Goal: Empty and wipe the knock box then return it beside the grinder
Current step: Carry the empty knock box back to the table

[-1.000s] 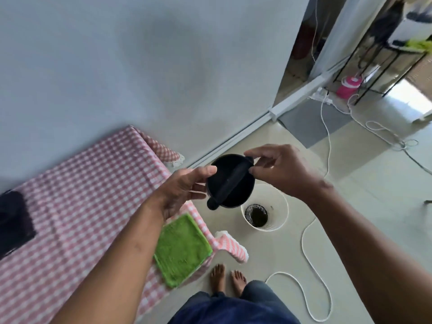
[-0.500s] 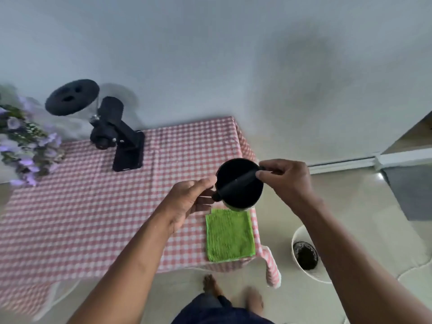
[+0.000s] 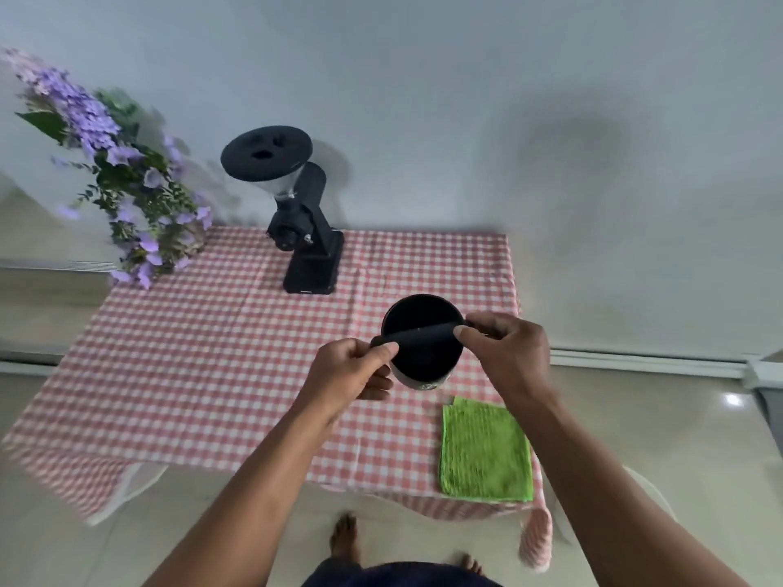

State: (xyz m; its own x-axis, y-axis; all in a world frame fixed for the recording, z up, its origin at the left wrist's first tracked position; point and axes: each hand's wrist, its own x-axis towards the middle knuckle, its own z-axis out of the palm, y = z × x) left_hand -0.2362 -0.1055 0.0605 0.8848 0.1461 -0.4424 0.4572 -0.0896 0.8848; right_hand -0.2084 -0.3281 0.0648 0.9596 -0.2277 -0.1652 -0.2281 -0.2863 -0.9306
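Note:
The black round knock box (image 3: 423,358) hangs upright above the right part of the checked table, its mouth facing me and its black bar running across the top. My left hand (image 3: 351,374) pinches the bar's left end and cups the box's side. My right hand (image 3: 506,353) pinches the bar's right end. The black grinder (image 3: 301,230) stands at the table's back centre, apart from the box. A green cloth (image 3: 485,453) lies flat on the table's front right corner, below the box.
The table wears a pink-and-white checked cover (image 3: 203,358). Purple flowers (image 3: 118,171) stand at its back left corner. The wall (image 3: 551,120) rises right behind the table. My bare feet (image 3: 345,540) are on the pale floor by the front edge.
My view has swung left from the floor bin to the table. Both hands carried the knock box over the table, and my left hand has closed on the bar's left end.

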